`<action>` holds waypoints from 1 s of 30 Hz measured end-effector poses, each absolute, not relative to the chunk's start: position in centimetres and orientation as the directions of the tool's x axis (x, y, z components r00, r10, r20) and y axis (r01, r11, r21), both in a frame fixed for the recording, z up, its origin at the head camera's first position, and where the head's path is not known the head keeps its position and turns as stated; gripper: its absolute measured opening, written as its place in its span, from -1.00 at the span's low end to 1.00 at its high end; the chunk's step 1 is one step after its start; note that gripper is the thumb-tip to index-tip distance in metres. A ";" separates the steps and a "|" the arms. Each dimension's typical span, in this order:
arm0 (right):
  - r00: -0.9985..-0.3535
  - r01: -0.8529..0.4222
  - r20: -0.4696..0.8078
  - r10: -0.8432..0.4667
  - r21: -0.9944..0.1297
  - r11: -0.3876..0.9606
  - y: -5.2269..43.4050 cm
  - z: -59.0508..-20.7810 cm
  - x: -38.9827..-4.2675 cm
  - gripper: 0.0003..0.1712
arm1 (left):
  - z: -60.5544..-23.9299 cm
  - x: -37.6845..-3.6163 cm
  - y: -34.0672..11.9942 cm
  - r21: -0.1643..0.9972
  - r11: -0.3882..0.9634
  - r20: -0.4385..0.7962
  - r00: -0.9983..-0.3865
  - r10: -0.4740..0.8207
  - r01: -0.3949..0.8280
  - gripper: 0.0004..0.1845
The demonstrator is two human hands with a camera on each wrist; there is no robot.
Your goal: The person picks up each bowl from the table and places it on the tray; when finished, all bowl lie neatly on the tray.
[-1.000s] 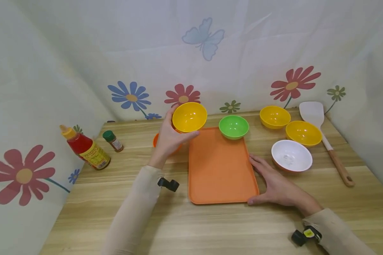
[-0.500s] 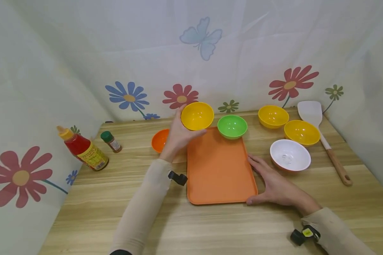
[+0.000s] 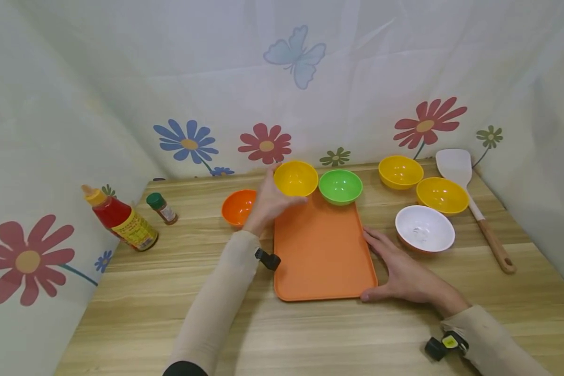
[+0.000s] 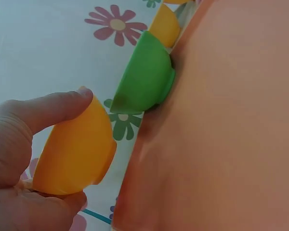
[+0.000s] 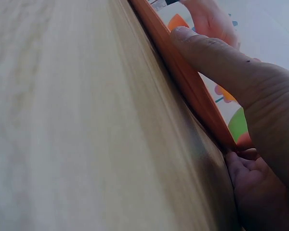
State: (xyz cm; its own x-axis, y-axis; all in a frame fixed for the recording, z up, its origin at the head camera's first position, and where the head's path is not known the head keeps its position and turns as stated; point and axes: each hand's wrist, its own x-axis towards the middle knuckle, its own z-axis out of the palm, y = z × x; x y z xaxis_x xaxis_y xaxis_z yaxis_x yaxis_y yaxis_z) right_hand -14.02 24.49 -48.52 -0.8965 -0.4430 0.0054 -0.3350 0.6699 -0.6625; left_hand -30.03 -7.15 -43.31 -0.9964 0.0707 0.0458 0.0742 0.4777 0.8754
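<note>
My left hand [image 3: 269, 202] grips a yellow bowl [image 3: 295, 177] by its rim, at the far left corner of the orange tray [image 3: 321, 250]. In the left wrist view the thumb [image 4: 48, 109] lies over the yellow bowl [image 4: 77, 151], which hangs at the tray's edge [image 4: 135, 159] beside the green bowl [image 4: 147, 79]. That green bowl [image 3: 340, 186] stands at the tray's far edge. My right hand [image 3: 399, 269] rests flat on the table against the tray's right edge, its thumb [image 5: 216, 60] along the rim [image 5: 183, 77].
An orange bowl [image 3: 237, 207] sits left of the tray. Two yellow bowls [image 3: 399, 171] [image 3: 442, 195], a white bowl [image 3: 424, 228] and a white spatula [image 3: 472, 201] lie to the right. A red sauce bottle [image 3: 119, 219] and a small spice jar [image 3: 162, 208] stand far left. Flowered cloth walls surround the table.
My left hand has carried the yellow bowl to the right and lower, from above the orange bowl to the tray's far left corner. The right hand has stayed at the tray's edge.
</note>
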 end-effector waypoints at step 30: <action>-0.897 -0.326 -0.009 -0.442 -0.662 0.675 24.4 -48.6 -14.2 0.60 | -45.1 -30.8 -5.8 0.758 0.650 0.004 -0.997 0.079 0.054 0.41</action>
State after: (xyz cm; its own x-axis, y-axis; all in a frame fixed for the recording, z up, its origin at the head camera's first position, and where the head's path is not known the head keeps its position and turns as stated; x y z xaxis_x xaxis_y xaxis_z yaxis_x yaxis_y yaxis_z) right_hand -14.16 24.43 -48.57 -0.8968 -0.4423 -0.0092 -0.3260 0.6749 -0.6619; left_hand -30.85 -5.84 -45.08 -0.9969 0.0791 0.0037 0.0544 0.6504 0.7576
